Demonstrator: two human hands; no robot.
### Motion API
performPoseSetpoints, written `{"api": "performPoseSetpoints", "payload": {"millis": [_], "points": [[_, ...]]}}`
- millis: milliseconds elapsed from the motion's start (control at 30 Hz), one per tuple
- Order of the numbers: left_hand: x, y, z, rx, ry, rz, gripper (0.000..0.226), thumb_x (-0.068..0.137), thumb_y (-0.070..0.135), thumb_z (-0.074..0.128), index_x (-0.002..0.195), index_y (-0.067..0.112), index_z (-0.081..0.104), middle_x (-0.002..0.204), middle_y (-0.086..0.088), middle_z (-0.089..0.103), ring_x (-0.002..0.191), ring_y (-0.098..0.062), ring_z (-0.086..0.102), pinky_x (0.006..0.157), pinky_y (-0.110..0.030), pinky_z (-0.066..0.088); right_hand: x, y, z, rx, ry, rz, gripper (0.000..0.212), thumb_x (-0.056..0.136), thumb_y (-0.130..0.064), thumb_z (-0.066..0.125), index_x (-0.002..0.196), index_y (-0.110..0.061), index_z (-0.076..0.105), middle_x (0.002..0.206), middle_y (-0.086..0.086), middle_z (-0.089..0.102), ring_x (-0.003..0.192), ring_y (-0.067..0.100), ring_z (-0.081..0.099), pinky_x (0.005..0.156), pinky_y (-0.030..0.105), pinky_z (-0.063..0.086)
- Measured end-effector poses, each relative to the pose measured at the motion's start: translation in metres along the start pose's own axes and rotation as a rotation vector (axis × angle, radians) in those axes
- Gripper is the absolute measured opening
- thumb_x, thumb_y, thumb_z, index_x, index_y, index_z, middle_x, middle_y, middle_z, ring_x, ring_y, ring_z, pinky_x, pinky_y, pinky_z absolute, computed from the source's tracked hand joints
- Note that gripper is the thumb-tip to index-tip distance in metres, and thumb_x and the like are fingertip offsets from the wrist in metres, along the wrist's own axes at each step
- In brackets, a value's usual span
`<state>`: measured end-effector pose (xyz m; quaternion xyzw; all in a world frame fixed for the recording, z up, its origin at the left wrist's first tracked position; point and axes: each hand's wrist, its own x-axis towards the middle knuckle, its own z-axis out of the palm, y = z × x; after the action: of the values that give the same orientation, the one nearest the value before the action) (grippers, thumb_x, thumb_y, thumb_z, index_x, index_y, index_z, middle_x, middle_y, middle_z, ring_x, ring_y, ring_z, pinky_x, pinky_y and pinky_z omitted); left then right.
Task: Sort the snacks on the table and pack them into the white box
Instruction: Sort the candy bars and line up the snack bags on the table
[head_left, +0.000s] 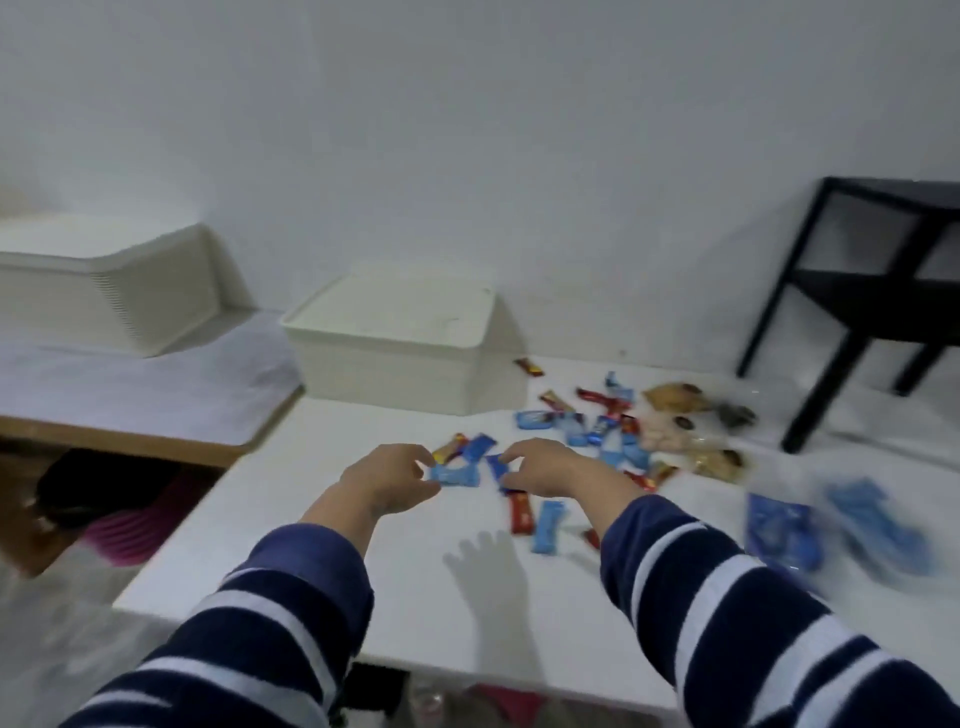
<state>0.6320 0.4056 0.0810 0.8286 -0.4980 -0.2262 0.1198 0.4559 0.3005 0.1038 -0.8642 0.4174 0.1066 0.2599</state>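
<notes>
A white box stands with its lid on at the back of the white table. Small snack packets in blue, red and tan wrappers lie scattered to its right. My left hand pinches the left end of a light blue packet. My right hand pinches a dark blue packet just right of it. Both hands hover low over the table's middle. The frame is blurred by motion.
A second, larger white box rests on a towel-covered low table at the left. A black side table stands at the back right. Bigger blue packets lie near the table's right edge. A red packet lies under my right wrist.
</notes>
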Motion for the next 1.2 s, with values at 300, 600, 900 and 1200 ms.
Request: {"api": "performPoseSetpoints", "payload": {"millis": [300,600,900,1200], "points": [[0.084,0.190,0.089,-0.003,-0.178,0.225,0.043,0.090,0.036,0.058,0.131,0.025,0.052,0.130,0.000,0.058,0.116,-0.019,0.055,0.100,-0.032,0.045,-0.021,0.199,-0.063,0.105,0.103,0.215,0.046,0.094,-0.032,0.054,0.137,-0.019,0.050,0.145,0.004,0.045,0.125,0.022,0.050,0.100,0.028,0.040],[0.169,0.270,0.140,-0.002,-0.253,0.363,0.057,0.085,0.038,0.066,0.136,0.025,0.045,0.138,-0.001,0.047,0.123,-0.021,0.049,0.102,-0.032,0.041,-0.003,0.312,-0.082,0.302,0.195,0.432,0.040,0.094,-0.025,0.053,0.129,-0.007,0.058,0.136,0.007,0.055,0.124,0.024,0.051,0.102,0.029,0.039],[0.280,0.302,0.181,-0.025,-0.253,0.484,0.074,0.077,0.038,0.074,0.140,0.020,0.040,0.140,-0.006,0.039,0.131,-0.025,0.037,0.105,-0.033,0.033,0.065,0.364,-0.080,0.505,0.330,0.593,0.031,0.093,-0.017,0.051,0.117,0.001,0.062,0.116,0.013,0.063,0.108,0.030,0.059,0.093,0.036,0.046],[0.338,0.309,0.221,-0.023,-0.265,0.540,0.091,0.069,0.052,0.076,0.146,0.037,0.029,0.154,0.002,0.024,0.141,-0.022,0.024,0.112,-0.038,0.027,0.125,0.397,-0.068,0.618,0.427,0.714,0.022,0.084,-0.011,0.049,0.067,-0.006,0.061,0.070,0.009,0.056,0.068,0.022,0.052,0.063,0.028,0.040]]}}
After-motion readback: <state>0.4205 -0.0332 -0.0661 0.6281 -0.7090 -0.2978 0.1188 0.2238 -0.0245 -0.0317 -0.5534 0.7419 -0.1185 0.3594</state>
